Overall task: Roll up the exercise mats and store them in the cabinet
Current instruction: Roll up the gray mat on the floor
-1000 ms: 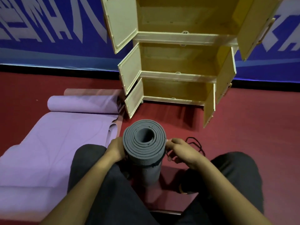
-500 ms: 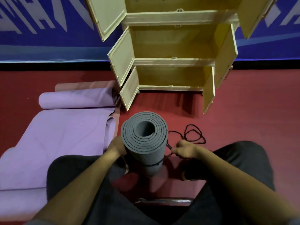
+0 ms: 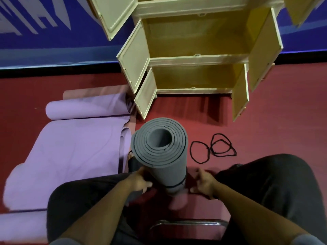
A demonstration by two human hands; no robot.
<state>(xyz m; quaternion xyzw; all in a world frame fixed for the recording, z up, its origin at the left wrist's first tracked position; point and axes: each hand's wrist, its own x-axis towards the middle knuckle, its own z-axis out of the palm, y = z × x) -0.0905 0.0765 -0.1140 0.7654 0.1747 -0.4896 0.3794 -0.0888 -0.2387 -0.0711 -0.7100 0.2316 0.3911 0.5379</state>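
Red floor (image 3: pixel 283 121) carried everything. Cream plastic cabinet with stacked compartments (image 3: pixel 196 59) stood at the floor's far edge against a blue wall banner (image 3: pixel 44 41); all visible doors hung open, lower two compartments showed nothing inside. Large white lettering on the banner was cropped and unreadable. Three black elastic loops (image 3: pixel 212 147) lay loose on the floor between the cabinet and the person's right knee, apart from both hands. A chrome chair-frame tube (image 3: pixel 187 222) showed at the near edge between the dark-trousered legs.

Rolled grey foam exercise mat (image 3: pixel 159 147) stood on end on the floor between the knees, tilted slightly toward the camera, spiral end and hollow core facing up. Roll was tight, layers even. A thin black band circled it near the bottom.

Left hand (image 3: pixel 139 183) gripped the lower left side of the grey roll, fingers curled round it. Right hand (image 3: pixel 205 184) sat just beside the roll's lower right, fingers curled; whether it pinched the band or touched the roll could not be told.

Lilac exercise mat (image 3: pixel 70 147) lay flat left of the roll, far end partly curled up, a pinkish mat edge showing beneath it beside the cabinet's bottom-left door.
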